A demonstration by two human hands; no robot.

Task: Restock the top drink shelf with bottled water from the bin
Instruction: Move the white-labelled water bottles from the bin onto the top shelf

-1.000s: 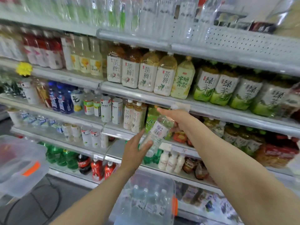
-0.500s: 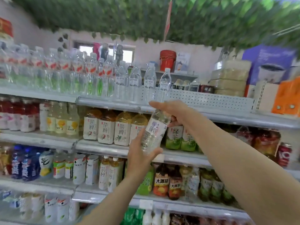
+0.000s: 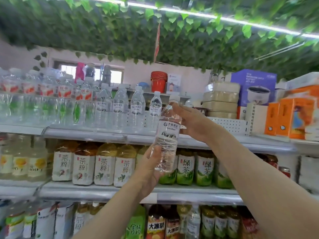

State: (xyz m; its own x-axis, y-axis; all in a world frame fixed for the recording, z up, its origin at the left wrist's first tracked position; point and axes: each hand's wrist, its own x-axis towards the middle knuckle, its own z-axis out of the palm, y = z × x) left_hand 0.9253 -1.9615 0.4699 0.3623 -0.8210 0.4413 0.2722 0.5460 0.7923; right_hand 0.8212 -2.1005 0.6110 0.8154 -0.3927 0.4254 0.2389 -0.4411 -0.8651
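Held water bottle [image 3: 167,135], left hand [image 3: 149,169] gripping base, right hand [image 3: 192,124] wrapping shoulder; best stood upright just right of shelved end bottle [image 3: 155,108].

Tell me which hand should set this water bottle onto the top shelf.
Right. The right hand grips the water bottle near its neck, level with the top shelf; the left hand only holds its base, lower down.

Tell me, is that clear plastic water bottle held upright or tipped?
Nearly upright, leaning slightly: the clear plastic water bottle has its white cap on top, right hand near the neck, left hand at its base.
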